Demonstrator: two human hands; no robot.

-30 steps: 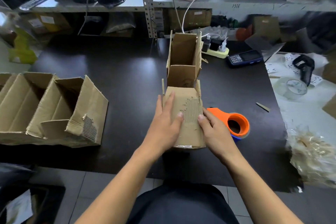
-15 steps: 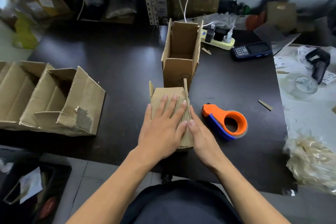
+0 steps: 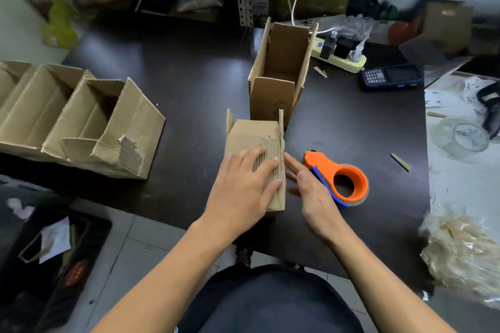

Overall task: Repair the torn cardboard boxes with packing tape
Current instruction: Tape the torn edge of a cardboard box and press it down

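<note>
Left hand [image 3: 240, 184] flat on top of the small cardboard box [image 3: 255, 140] at the near edge of the dark table [image 3: 189, 84], fingers straight and spread across the torn patch where the corrugation shows. Right hand [image 3: 311, 192] hangs just beside the box's right edge, fingers loose, gripping nothing, with the orange tape dispenser [image 3: 338, 178] lying on the table right behind it. A taller open box [image 3: 278, 73] stands just beyond the small one, and a big torn carton [image 3: 108, 127] sits well off to the left.
</note>
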